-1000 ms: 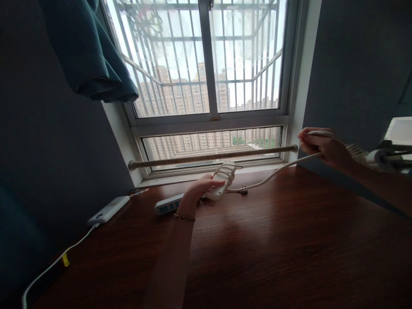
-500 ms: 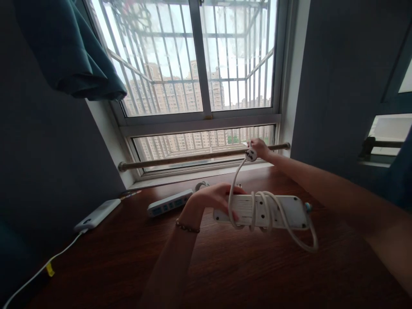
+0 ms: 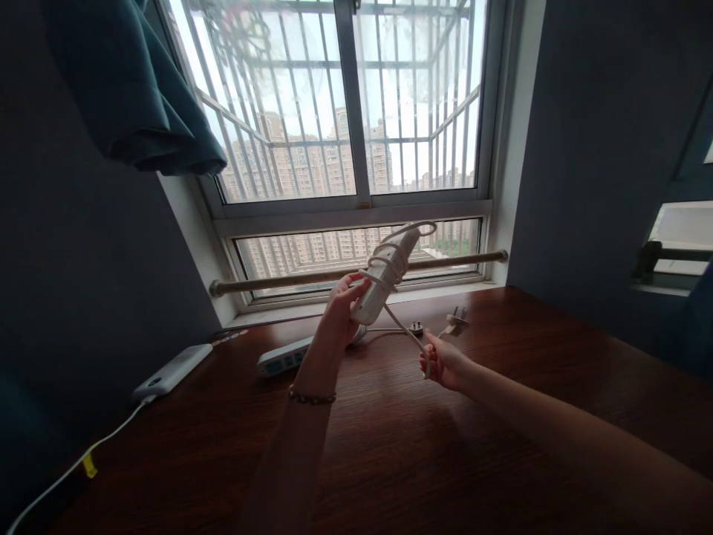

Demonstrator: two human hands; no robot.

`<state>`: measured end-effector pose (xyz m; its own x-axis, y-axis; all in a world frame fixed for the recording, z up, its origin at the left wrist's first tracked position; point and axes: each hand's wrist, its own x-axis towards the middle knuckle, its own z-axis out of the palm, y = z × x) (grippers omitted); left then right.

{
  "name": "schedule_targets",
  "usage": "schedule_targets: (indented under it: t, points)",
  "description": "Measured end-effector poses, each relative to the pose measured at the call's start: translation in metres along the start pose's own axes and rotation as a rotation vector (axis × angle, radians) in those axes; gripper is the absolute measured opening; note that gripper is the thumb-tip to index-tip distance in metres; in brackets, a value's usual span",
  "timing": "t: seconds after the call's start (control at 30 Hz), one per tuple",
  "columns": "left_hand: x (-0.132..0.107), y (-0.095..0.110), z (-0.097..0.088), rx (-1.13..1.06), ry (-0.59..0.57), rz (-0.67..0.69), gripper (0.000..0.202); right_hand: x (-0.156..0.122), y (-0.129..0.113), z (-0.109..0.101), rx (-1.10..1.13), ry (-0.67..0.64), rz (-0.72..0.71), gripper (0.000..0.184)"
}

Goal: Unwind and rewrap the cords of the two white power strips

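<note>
Off the table's (image 3: 390, 461) near left corner, a white cable (image 3: 72, 468) with a yellow tag. Over the table's middle, right hand (image 3: 443, 362), fingers curled shut around a white cord (image 3: 402, 325). Just beyond and higher, left hand (image 3: 339, 306), clamped on the lower end of a white strip (image 3: 385, 275), held tilted in the air above the far edge, cord looped around its body. Lying near the far edge: second strip (image 3: 284, 357), power bank (image 3: 172, 369), plug (image 3: 455, 321). Behind, a rod (image 3: 278, 281) across the barred window (image 3: 345, 111).
</note>
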<state>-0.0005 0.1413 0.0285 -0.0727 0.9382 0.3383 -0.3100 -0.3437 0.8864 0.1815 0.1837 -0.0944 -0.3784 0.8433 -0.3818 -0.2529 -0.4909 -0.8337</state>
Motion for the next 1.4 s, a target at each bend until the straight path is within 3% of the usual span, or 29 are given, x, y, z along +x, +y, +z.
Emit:
schedule_targets:
  t: [0.13,0.2,0.3,0.43,0.53,0.6,0.7,0.8,0.87,0.93,1.0,1.03,1.17,1.27,1.4]
  points:
    - [0.001,0.007,-0.012,0.115,0.139,0.072,0.054,-0.04,-0.002,0.008,0.337,0.002,-0.152,0.034]
    - [0.004,0.008,-0.021,0.207,0.209,0.092,0.056,-0.055,-0.014,0.002,0.483,0.008,-0.266,0.033]
    - [0.012,0.006,-0.035,0.264,0.269,0.082,0.053,-0.071,-0.036,-0.017,0.486,0.067,-0.38,0.036]
    - [0.018,0.005,-0.043,0.176,0.151,-0.035,0.036,-0.086,-0.074,-0.043,0.436,0.193,-0.543,0.042]
    - [0.013,0.01,-0.037,0.13,0.038,-0.132,0.022,-0.099,-0.1,-0.059,0.447,0.335,-0.622,0.046]
    - [0.01,0.013,-0.032,0.091,0.012,-0.173,0.017,-0.106,-0.11,-0.067,0.453,0.363,-0.669,0.05]
    - [0.011,0.01,-0.026,0.141,0.068,-0.173,0.017,-0.116,-0.102,-0.074,0.207,0.188,-0.881,0.058]
    - [0.019,-0.006,-0.024,0.375,0.19,-0.093,0.023,-0.125,-0.075,-0.074,-0.37,-0.036,-1.127,0.058]
    - [0.024,-0.022,-0.022,0.492,0.263,-0.055,0.03,-0.132,-0.059,-0.065,-0.773,-0.104,-1.18,0.06]
    - [0.025,-0.04,-0.018,0.612,0.287,-0.048,0.04,-0.138,-0.054,-0.049,-0.989,-0.18,-1.138,0.061]
    - [0.021,-0.055,-0.011,0.742,0.209,-0.053,0.044,-0.139,-0.064,-0.028,-0.992,-0.212,-1.041,0.064]
    - [0.018,-0.061,-0.007,0.791,0.143,-0.057,0.043,-0.137,-0.073,-0.017,-0.916,-0.163,-1.032,0.068]
    - [0.005,-0.068,0.009,0.896,-0.253,-0.099,0.041,-0.103,-0.126,0.013,-0.624,-0.3,-0.827,0.062]
    - [-0.004,-0.06,0.018,0.809,-0.578,-0.156,0.046,-0.062,-0.156,0.019,-0.426,-0.344,-0.574,0.053]
    - [-0.017,-0.047,0.027,0.612,-0.773,-0.123,0.05,-0.022,-0.157,0.026,-0.399,-0.267,-0.435,0.046]
